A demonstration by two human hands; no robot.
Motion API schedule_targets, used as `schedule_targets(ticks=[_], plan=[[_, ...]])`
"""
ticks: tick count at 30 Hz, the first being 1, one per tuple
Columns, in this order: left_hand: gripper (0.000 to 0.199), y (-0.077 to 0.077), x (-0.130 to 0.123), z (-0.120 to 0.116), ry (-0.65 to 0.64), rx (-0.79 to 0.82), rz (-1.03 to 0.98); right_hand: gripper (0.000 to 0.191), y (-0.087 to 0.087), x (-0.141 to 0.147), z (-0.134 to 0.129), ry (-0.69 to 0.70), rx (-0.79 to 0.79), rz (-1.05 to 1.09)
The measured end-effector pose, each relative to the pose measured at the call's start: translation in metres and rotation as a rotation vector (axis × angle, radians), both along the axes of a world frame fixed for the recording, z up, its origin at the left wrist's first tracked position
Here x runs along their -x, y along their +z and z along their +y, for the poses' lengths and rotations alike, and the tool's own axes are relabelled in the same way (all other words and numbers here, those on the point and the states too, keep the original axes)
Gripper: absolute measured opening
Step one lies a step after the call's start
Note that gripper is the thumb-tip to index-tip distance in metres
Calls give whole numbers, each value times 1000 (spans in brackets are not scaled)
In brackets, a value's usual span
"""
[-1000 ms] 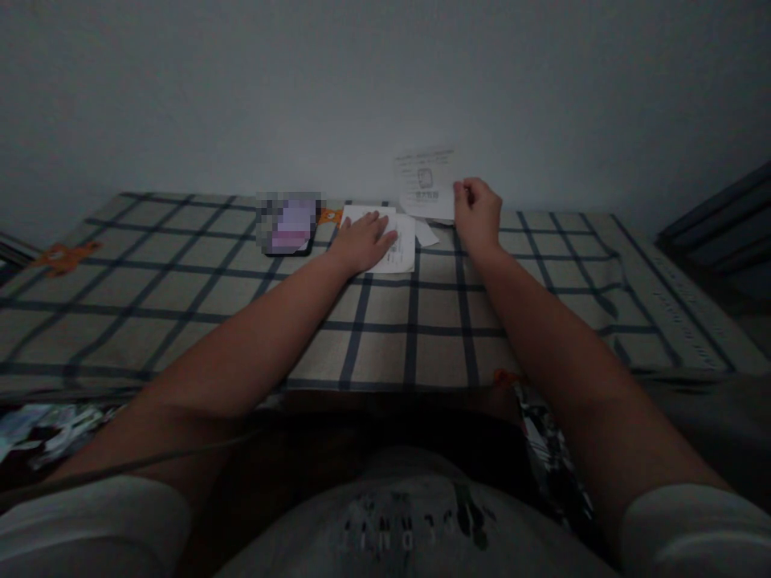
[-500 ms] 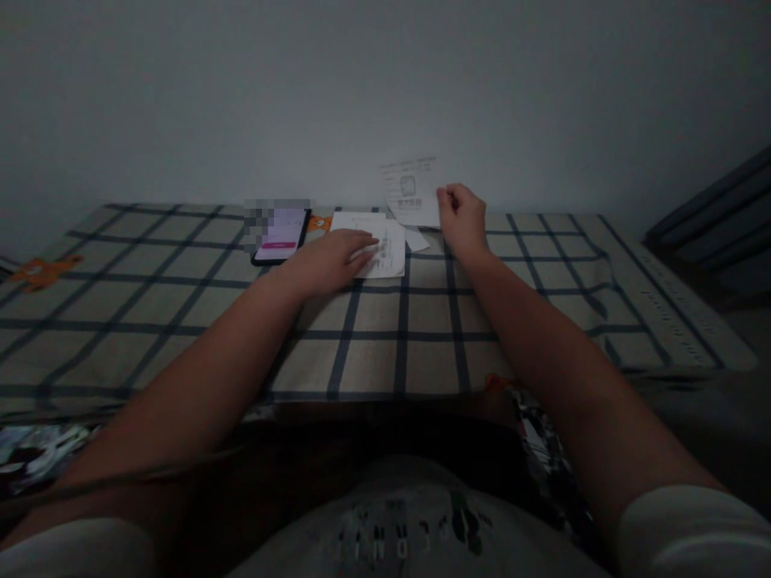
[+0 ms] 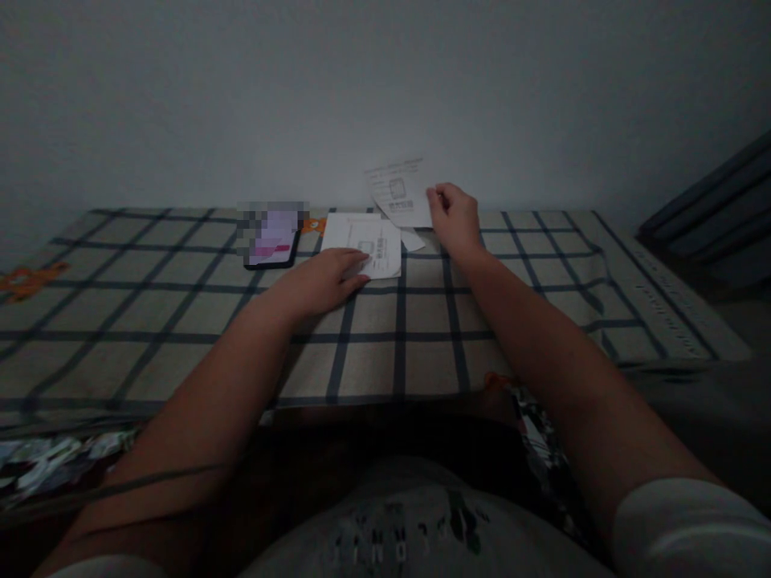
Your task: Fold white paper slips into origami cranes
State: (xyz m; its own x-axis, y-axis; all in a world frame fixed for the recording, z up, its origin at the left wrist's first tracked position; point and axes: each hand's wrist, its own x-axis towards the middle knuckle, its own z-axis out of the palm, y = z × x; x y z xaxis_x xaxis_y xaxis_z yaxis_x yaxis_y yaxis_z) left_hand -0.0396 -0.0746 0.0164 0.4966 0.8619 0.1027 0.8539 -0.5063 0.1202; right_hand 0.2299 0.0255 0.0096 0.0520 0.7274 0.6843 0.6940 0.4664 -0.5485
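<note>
A printed white sheet (image 3: 398,193) is raised above the table, its right edge pinched in my right hand (image 3: 454,215). Beneath and left of it, more printed white paper (image 3: 385,250) lies flat on the checked cloth. The fingers of my left hand (image 3: 331,281) rest on the lower left part of this paper, slightly apart and holding nothing. A small white paper corner (image 3: 412,238) sticks out under the raised sheet. The phone (image 3: 274,241), its screen lit pink and partly pixelated, lies left of the papers.
The checked tablecloth (image 3: 511,305) covers a table that meets a plain grey wall (image 3: 385,88) at the back. An orange bear print (image 3: 30,279) shows at the left. Dark grey folded fabric (image 3: 716,209) stands at the far right.
My left hand has slid a little toward me and uncovered more of the flat paper. The raised sheet and my right hand have shifted slightly left in the view.
</note>
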Motion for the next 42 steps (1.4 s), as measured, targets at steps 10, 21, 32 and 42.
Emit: schedule_targets(ticks=[10,21,32,42], plan=[[62,-3,-9,-2,6,-18,43,43,2,2,-2,15,-7,-9],[66,-3,2,22,4,-54,-80,49,-1,2,0,3,-15,-42],[63,-1,14,-36,94,-63,-21,50,-3,3,6,60,10,-28],[62,-5,9,-52,62,-69,5,47,-2,10,1,77,17,-8]])
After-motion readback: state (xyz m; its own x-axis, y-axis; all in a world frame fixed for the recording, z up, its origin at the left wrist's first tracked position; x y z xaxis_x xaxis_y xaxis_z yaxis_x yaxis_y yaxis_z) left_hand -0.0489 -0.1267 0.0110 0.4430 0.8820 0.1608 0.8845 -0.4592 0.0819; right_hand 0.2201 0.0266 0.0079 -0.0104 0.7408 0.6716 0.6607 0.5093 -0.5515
